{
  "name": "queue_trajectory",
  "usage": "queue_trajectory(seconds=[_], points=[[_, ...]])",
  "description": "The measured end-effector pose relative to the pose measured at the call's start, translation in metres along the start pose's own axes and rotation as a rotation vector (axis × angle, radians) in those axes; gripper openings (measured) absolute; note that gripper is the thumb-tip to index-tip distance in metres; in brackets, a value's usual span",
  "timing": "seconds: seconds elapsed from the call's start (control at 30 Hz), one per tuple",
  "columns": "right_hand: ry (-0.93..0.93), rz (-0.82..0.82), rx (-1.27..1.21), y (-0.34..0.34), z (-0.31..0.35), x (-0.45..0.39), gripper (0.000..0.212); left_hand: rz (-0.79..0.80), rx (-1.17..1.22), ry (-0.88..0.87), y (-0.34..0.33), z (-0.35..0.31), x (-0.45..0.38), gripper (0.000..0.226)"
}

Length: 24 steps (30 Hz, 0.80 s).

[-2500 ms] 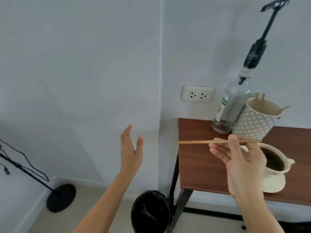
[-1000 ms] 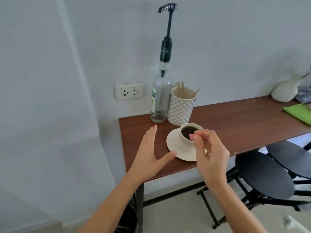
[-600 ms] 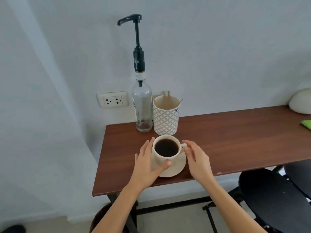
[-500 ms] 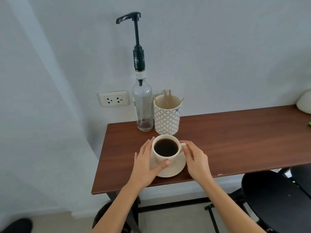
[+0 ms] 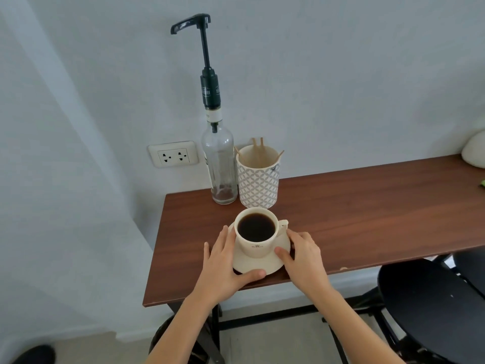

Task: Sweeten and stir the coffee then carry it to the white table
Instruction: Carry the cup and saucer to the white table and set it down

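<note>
A cream cup of black coffee (image 5: 256,233) stands on a cream saucer (image 5: 258,266) near the front left of a brown wooden table (image 5: 354,219). My left hand (image 5: 225,266) grips the saucer's left rim, thumb on its front edge. My right hand (image 5: 304,258) grips the right rim, thumb on top. The saucer looks slightly raised at the front, with a shadow beneath. Behind the cup stand a glass syrup bottle with a black pump (image 5: 219,164) and a patterned holder (image 5: 258,177) with wooden stir sticks.
A wall socket (image 5: 173,154) sits left of the bottle. A black stool (image 5: 430,306) stands right under the table. A dark bin (image 5: 178,345) lies below the table's left end. A white rounded object (image 5: 475,151) rests at the far right.
The stir stick held 2.5 s ago has left my right hand. Both hands came in to the saucer and closed on its rims; the view swung to centre the cup.
</note>
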State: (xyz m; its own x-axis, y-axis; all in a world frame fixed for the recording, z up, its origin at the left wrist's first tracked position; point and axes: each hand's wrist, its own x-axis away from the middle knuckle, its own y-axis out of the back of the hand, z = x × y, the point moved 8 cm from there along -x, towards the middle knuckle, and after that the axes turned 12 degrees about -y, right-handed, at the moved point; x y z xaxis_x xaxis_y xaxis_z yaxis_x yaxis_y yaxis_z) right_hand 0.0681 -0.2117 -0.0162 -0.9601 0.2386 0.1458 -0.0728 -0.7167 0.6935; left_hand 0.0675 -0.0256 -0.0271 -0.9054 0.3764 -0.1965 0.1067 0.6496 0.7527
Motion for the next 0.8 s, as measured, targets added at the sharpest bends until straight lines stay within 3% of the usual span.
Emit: queue_trajectory(seconds=[0.47,0.63,0.8], points=[[-0.15,-0.082,0.131,-0.005,-0.007,0.052,0.044,0.105,0.011,-0.056,0.002,-0.002,0.016,0.116],[-0.248,0.075,-0.229,-0.023,-0.02,0.065,0.049,0.134,-0.026,-0.065,-0.004,0.0,0.028,0.112],[-0.324,0.205,-0.741,-0.036,-0.03,0.079,0.055,0.178,-0.149,-0.078,-0.011,-0.001,0.043,0.112]])
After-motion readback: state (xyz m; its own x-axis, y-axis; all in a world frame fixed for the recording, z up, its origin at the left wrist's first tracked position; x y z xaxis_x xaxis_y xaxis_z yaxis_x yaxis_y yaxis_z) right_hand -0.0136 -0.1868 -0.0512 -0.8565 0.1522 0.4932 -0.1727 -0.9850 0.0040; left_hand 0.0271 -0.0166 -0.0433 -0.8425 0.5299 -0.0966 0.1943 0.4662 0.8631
